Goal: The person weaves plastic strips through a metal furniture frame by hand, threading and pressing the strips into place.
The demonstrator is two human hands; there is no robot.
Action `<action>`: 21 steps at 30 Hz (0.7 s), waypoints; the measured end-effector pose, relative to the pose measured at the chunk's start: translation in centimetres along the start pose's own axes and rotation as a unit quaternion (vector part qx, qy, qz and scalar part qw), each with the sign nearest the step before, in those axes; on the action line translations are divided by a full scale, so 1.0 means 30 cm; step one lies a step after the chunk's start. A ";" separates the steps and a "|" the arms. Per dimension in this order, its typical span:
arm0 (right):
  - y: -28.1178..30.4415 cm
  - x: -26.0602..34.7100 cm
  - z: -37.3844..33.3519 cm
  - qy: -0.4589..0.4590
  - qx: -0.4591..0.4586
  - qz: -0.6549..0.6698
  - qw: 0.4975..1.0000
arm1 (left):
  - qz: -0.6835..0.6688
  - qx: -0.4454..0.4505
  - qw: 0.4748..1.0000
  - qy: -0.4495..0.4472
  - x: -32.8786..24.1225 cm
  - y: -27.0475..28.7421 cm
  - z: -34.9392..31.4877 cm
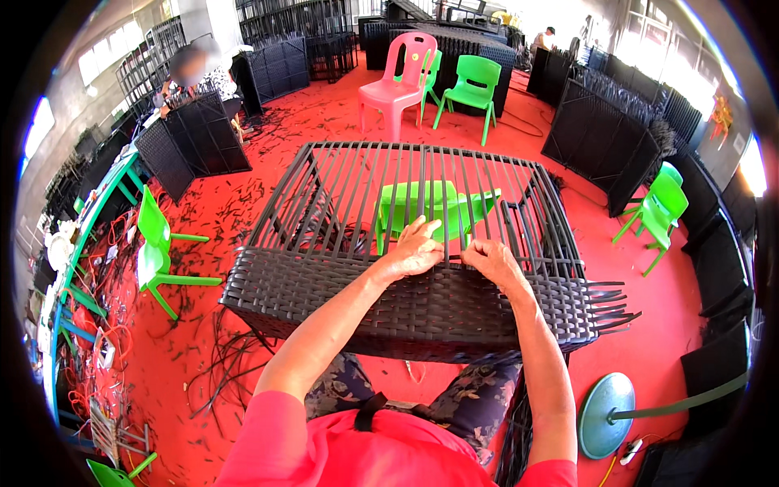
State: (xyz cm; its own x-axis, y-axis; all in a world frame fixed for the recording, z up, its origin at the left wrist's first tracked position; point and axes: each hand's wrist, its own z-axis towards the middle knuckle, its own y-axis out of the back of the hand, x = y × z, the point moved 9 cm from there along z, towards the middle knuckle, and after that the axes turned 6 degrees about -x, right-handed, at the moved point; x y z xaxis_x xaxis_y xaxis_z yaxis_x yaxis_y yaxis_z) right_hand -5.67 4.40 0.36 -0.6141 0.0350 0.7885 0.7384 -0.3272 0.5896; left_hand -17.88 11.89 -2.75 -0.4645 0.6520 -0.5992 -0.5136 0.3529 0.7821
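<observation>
In front of me stands a black woven rattan furniture frame (341, 292). Its near part is tightly woven. Beyond that, long bare plastic strips (349, 187) run away from me to the far edge. My left hand (415, 250) lies on the strips just past the weave, fingers stretched out and apart. Close beside it, my right hand (491, 261) is closed, its fingertips pinching a dark strip at the edge of the weave. Loose strip ends (613, 307) stick out at the frame's right side. Below the bare strips, a green chair (422, 203) shows through.
Green chairs stand at left (154, 252), right (661, 203) and back (471, 85), with a pink chair (398, 85) beside the last. A round blue-green base with a pole (607, 414) is at lower right. Scraps litter the red floor. Another person (203, 77) works at far left among black panels.
</observation>
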 end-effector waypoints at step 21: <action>-0.138 0.090 0.035 0.004 0.073 0.101 0.992 | 0.043 -0.133 0.990 -0.017 0.074 0.194 -0.131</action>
State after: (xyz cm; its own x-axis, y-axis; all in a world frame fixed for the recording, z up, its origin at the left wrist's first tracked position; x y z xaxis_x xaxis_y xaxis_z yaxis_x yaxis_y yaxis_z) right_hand -10.10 6.83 0.23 -0.4514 -0.0241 0.8920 0.8785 -0.1871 0.4396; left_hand -24.73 12.74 -0.20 -0.4931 0.6954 -0.5227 -0.6464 0.1092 0.7552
